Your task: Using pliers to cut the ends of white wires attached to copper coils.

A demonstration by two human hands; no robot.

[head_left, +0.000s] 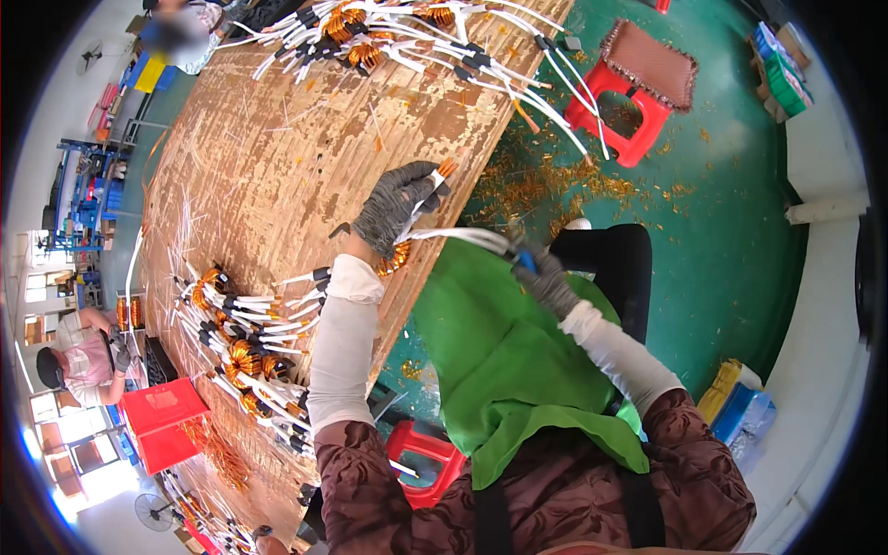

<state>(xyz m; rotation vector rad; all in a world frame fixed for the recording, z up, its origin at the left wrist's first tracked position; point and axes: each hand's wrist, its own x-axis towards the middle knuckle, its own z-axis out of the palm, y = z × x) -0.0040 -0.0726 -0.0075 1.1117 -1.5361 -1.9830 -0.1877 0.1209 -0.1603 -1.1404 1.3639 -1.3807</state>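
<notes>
My left hand (393, 208), in a grey striped glove, is closed round a white-sleeved lead whose bare copper ends (447, 168) stick out past the fingers. Below that hand, near the table edge, lies an orange copper-wire coil (396, 260), partly covered by the wrist. White sleeved leads (462, 235) stretch from beside the coil over my lap toward my right hand (548, 282). That hand, gloved too, is closed on a blue-handled tool (526, 261); its working end is blurred, and whether it touches the leads is unclear.
Wire coils with white leads lie at the table's far end (361, 37) and left side (242, 361). A red stool (629, 116) with a cushion stands right of the table; copper scraps (592, 190) litter the green floor. Another person (79, 356) works at the left beside a red box (162, 416).
</notes>
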